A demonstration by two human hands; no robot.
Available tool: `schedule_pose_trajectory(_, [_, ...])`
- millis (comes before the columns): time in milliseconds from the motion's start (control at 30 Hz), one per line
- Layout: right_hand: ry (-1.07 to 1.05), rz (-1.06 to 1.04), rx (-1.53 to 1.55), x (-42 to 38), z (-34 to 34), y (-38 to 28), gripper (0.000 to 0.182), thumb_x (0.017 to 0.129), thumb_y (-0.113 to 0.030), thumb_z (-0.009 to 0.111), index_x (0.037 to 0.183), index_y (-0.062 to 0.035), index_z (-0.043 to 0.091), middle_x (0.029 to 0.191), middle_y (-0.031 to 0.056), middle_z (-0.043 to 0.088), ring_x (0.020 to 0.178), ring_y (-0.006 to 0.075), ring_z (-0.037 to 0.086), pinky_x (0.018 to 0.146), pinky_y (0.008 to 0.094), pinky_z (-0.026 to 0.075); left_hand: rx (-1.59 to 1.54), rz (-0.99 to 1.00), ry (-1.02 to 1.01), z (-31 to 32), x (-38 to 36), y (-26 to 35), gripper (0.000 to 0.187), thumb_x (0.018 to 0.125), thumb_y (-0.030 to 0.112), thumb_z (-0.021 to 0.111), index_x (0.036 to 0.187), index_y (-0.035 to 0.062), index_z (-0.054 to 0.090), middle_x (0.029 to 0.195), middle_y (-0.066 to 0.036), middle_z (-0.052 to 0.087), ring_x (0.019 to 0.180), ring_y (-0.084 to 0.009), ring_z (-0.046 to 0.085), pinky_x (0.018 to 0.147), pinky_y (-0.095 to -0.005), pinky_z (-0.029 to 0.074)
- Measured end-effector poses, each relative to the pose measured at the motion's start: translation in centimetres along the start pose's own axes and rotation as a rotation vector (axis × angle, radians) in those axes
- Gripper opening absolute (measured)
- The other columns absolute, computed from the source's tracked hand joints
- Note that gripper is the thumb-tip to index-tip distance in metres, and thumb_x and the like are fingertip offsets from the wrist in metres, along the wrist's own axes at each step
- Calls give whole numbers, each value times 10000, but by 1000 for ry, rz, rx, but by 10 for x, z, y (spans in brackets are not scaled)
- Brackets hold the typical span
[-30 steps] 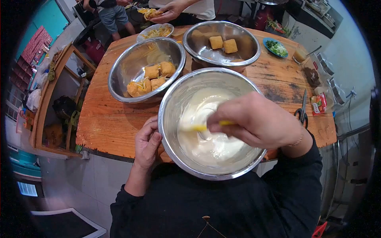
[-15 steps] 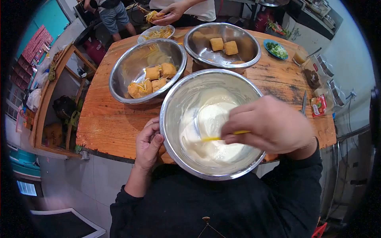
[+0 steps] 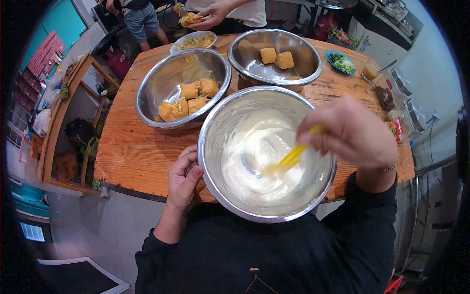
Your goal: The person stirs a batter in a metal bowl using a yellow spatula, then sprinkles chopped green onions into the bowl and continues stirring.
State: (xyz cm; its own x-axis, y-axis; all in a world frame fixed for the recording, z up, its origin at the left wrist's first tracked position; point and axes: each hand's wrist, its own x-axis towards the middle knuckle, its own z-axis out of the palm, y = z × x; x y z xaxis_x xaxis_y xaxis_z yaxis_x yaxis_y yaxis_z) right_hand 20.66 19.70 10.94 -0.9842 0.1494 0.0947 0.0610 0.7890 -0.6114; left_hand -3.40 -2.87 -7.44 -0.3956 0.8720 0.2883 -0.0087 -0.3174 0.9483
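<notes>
A large steel mixing bowl (image 3: 214, 193) of creamy white batter (image 3: 254, 188) is tilted at the table's front edge, close to my body. My left hand (image 3: 184, 179) grips its left rim, thumb outside and fingers around the edge. Over the right side of the bowl, my right hand (image 3: 347, 130) is closed around a yellow-handled stirring utensil (image 3: 292, 157). The utensil slants down to the left into the batter. Motion blur and batter hide the kind of head it has.
Behind stand two steel bowls: the left bowl (image 3: 142, 105) holds several stuffed tofu pieces, the right bowl (image 3: 235, 56) plain tofu. Nearby are a noodle plate (image 3: 173, 48), a blue plate (image 3: 353, 72) of chopped greens and a glass (image 3: 370, 71). Across the table, a person's hand (image 3: 214, 17) holds food.
My right hand has risen and moved right, bringing the utensil to a steeper slant with more handle visible. My left hand still grips the rim. The person opposite has moved their hands slightly.
</notes>
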Motion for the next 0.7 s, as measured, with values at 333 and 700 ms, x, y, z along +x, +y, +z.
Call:
schedule_pose_trajectory(333, [46,-283,79,21,39,7,158,902,-173,664,902,-15,677,796,187,659,744,394,636,691,451,510,-5,-2,6,4,2,3,422,956,334,653,1123,-52,621,1287,-137,526,1196,-210,511,1046,-358,383])
schedule_pose_trajectory(700, [211,-120,-65,17,39,12,148,893,-169,663,889,-21,670,755,199,642,711,365,653,648,436,512,4,10,-20,-2,2,-2,426,961,329,648,1147,-54,621,1295,-138,525,1196,-215,518,1043,-354,387])
